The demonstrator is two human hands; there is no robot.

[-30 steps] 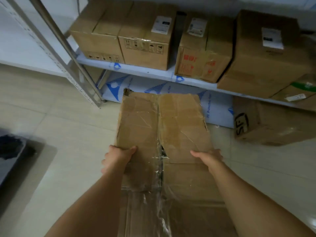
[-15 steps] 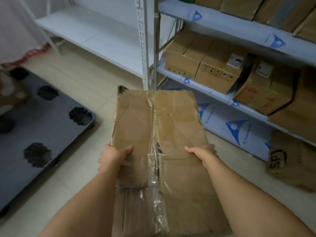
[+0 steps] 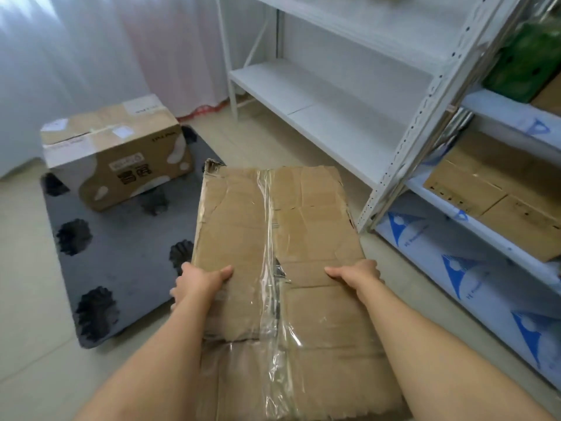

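A: Where is the worn cardboard box (image 3: 243,226) now?
B: It is in the middle, near the person, carried above the tiled floor (image 3: 30,329). Its top is wrinkled, and a strip of clear tape (image 3: 268,208) runs along the middle, from near to far.
A: And the hands?
B: They are apart, one on each side. The left hand (image 3: 200,281) grips the left edge, with the thumb lying on the top. The right hand (image 3: 355,273) grips the right edge in the same way. The fingers go down over the sides, so I cannot see them fully.
A: What is around?
B: On the left a dark grey plastic pallet (image 3: 121,268) lies on the floor, and a printed carton (image 3: 121,159) stands on its far part. On the right stands a white metal rack (image 3: 419,138), with brown cartons (image 3: 491,189) on a low shelf. A white curtain (image 3: 91,50) hangs far left.
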